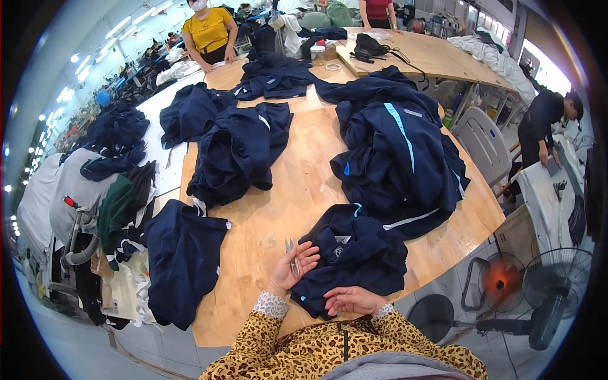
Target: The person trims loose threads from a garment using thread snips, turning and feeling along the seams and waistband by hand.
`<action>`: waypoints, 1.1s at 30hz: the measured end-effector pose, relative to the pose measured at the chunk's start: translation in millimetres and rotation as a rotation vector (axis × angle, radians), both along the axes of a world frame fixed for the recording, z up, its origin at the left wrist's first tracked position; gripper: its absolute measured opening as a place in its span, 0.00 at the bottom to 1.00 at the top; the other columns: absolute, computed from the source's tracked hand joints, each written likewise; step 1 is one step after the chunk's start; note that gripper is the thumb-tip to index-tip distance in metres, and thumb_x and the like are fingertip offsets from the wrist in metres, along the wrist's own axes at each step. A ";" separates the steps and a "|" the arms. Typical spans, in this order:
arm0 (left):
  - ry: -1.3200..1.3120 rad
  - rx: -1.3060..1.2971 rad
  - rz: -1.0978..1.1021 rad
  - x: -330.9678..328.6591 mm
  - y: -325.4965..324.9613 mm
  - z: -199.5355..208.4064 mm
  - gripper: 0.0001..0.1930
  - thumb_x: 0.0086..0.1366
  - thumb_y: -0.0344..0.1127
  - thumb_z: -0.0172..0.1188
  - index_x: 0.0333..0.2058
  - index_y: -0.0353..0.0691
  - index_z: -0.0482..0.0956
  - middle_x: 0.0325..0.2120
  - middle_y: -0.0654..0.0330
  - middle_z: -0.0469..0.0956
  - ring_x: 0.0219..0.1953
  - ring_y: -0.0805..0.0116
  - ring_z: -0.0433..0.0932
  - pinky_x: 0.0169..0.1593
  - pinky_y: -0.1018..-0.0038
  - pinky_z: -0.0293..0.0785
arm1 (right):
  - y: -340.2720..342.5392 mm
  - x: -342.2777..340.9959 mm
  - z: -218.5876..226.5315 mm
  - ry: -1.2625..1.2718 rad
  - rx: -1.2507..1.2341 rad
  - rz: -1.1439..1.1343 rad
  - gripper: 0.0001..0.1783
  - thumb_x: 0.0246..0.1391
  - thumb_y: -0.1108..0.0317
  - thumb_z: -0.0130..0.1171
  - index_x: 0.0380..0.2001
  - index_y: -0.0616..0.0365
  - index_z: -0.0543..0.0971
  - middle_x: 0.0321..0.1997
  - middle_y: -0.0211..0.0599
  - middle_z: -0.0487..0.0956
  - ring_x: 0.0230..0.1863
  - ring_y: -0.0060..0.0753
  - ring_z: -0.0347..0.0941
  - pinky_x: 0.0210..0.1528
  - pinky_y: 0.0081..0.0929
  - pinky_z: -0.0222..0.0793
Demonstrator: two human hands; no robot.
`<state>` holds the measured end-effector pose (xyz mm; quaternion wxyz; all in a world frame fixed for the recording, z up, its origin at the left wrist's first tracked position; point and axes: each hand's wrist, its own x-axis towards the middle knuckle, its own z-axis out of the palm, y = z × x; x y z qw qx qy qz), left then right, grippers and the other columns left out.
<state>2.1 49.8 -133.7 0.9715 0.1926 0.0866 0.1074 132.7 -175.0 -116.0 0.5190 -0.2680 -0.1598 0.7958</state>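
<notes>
My left hand (293, 268) is turned palm up, its fingers stretched out. A small pair of metal thread snips (294, 262) lies held across the palm, blades pointing away from me. Just beside it, a navy garment (364, 263) with light-blue trim and a pale label patch lies crumpled at the table's near edge. Over the near part of this garment rests my right hand (356, 299), fingers loosely bent and apart, with nothing visible in them. Whether its fingertips touch the cloth is hard to tell.
A big heap of navy garments (399, 152) fills the right side of the wooden table (253, 231). More navy piles (234, 155) lie left, and another garment (183, 259) overhangs the left edge. Standing fans (550, 310) and a grey chair (482, 145) are at right. Several people work nearby.
</notes>
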 end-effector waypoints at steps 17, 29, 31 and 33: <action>-0.002 -0.008 -0.051 2.0 0.0 -9.5 0.24 0.70 0.44 0.41 0.58 0.33 0.61 0.55 0.46 0.67 0.53 0.54 0.72 0.55 0.63 0.71 | -9.8 -5.8 1.1 0.145 0.091 -0.051 0.19 0.63 0.68 0.46 0.54 0.65 0.66 0.48 0.45 0.75 0.49 0.38 0.74 0.53 0.32 0.69; -0.021 -0.041 -0.044 6.9 8.0 -4.8 0.23 0.71 0.43 0.40 0.58 0.33 0.61 0.54 0.45 0.68 0.52 0.53 0.73 0.54 0.64 0.71 | 64.8 5.4 277.6 -0.204 1.583 -0.468 0.17 0.53 0.79 0.55 0.48 0.67 0.71 0.53 0.65 0.67 0.42 0.65 0.73 0.41 0.51 0.70; -0.003 -0.035 -0.052 6.6 8.7 -6.4 0.23 0.71 0.43 0.40 0.58 0.33 0.61 0.54 0.45 0.68 0.52 0.53 0.73 0.54 0.64 0.71 | 65.4 3.5 280.7 -0.165 1.587 -0.447 0.08 0.54 0.77 0.55 0.38 0.69 0.74 0.48 0.66 0.70 0.42 0.65 0.73 0.39 0.49 0.70; 0.008 -0.032 -0.048 6.7 6.8 -6.6 0.23 0.71 0.43 0.41 0.58 0.33 0.61 0.54 0.45 0.68 0.52 0.53 0.73 0.54 0.64 0.72 | 69.7 7.6 270.5 -0.185 1.609 -0.439 0.07 0.54 0.77 0.55 0.36 0.69 0.74 0.48 0.66 0.70 0.42 0.64 0.73 0.39 0.49 0.70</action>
